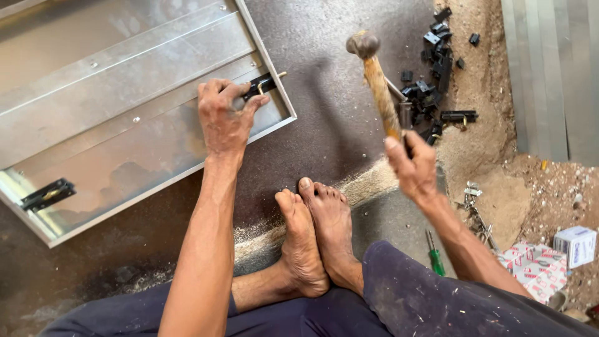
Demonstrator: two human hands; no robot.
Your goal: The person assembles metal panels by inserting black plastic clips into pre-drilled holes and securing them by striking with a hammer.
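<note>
My left hand (224,115) presses down on a black fitting (261,85) at the near right corner of an aluminium frame panel (125,81) lying on the dark floor. My right hand (413,167) grips the wooden handle of a hammer (377,81), raised with its metal head pointing up and away from the panel. A second black fitting (47,194) sits at the panel's left corner. My bare feet (315,240) are crossed on the floor between my arms.
A heap of black fittings (437,68) lies on sandy ground at the upper right. A green-handled screwdriver (435,254), loose metal parts (477,215) and small cardboard boxes (575,244) lie at the right. Sawdust streaks the floor near my feet.
</note>
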